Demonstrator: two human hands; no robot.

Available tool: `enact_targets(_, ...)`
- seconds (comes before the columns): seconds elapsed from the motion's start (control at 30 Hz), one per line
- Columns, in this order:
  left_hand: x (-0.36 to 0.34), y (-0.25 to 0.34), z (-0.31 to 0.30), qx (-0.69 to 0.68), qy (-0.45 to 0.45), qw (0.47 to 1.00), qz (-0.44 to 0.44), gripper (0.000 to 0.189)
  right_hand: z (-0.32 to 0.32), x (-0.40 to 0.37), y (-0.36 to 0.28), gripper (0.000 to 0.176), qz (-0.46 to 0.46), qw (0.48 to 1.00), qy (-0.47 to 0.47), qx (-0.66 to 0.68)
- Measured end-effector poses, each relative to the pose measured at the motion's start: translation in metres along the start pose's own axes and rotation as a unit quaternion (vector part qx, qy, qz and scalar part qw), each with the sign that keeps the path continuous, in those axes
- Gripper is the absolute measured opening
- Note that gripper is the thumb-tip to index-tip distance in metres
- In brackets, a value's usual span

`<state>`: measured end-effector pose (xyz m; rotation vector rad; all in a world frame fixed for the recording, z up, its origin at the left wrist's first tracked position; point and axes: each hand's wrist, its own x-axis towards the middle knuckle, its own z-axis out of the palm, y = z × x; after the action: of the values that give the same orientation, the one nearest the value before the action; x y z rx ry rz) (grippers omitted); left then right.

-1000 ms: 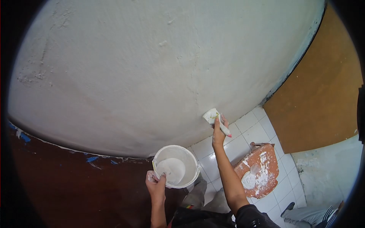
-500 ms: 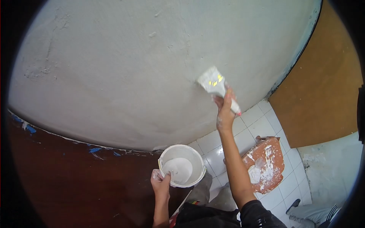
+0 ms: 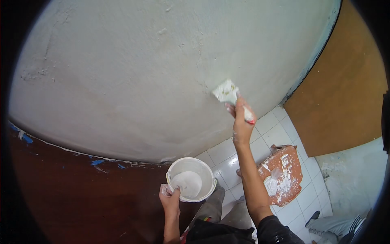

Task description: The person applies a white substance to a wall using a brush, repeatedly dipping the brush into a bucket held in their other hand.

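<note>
My right hand [image 3: 243, 124] is closed around the white handle of a wide paintbrush [image 3: 226, 90]. The brush head is coated in white and lies against the pale grey wall [image 3: 122, 73], bristles toward the upper left. Lower down, my left hand [image 3: 170, 196] grips the near left rim of a white bucket [image 3: 211, 179], thumb over the edge. White paint [image 3: 187, 184] covers the bucket's bottom. The bucket is held in front of my legs, below the brush.
A reddish-brown stool [image 3: 295, 179] smeared with white stands on the white tile floor [image 3: 223, 149] at right. Dark brown wood [image 3: 81, 199] with blue tape scraps fills the lower left. A brown board [image 3: 345, 81] borders the wall at right. Another person's leg [image 3: 335, 223] shows at lower right.
The brush has moved slightly down along the wall, and its head is turned a little. The bucket and my left hand sit slightly lower and further left in view.
</note>
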<state>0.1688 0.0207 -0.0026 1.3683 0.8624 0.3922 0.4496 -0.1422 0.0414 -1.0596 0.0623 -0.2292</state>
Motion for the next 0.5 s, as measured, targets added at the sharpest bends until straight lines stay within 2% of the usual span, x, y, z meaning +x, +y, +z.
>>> enact_targets(0.07,0.000,-0.006,-0.003,0.007,0.008,1.000,0.008,0.020,0.014,0.003,-0.036,0.042,-0.030,0.999,-0.042,0.019)
enact_targets(0.1,-0.001,-0.006,-0.002,0.004,0.009,1.000,0.006,0.019,0.012,0.005,-0.031,0.042,-0.036,0.997,-0.050,0.041)
enact_targets(0.17,-0.006,-0.001,-0.002,0.002,0.010,1.000,0.004,0.019,-0.001,0.008,0.000,0.043,-0.047,0.993,-0.063,0.090)
enact_targets(0.27,-0.012,-0.007,-0.010,0.009,-0.001,1.000,0.004,0.015,-0.040,-0.009,0.100,0.043,0.023,0.995,0.017,0.098)
enact_targets(0.33,-0.014,-0.014,-0.017,0.014,-0.007,1.000,0.005,0.016,-0.075,-0.023,0.158,0.049,0.083,0.993,0.037,0.074)
enact_targets(0.43,-0.024,-0.012,-0.015,0.008,0.009,1.000,0.003,0.018,-0.099,-0.034,0.193,0.046,0.157,0.984,0.064,0.045)
enact_targets(0.5,-0.028,-0.011,-0.016,0.009,0.014,1.000,0.001,0.019,-0.100,-0.033,0.188,0.044,0.144,0.988,0.060,0.018)
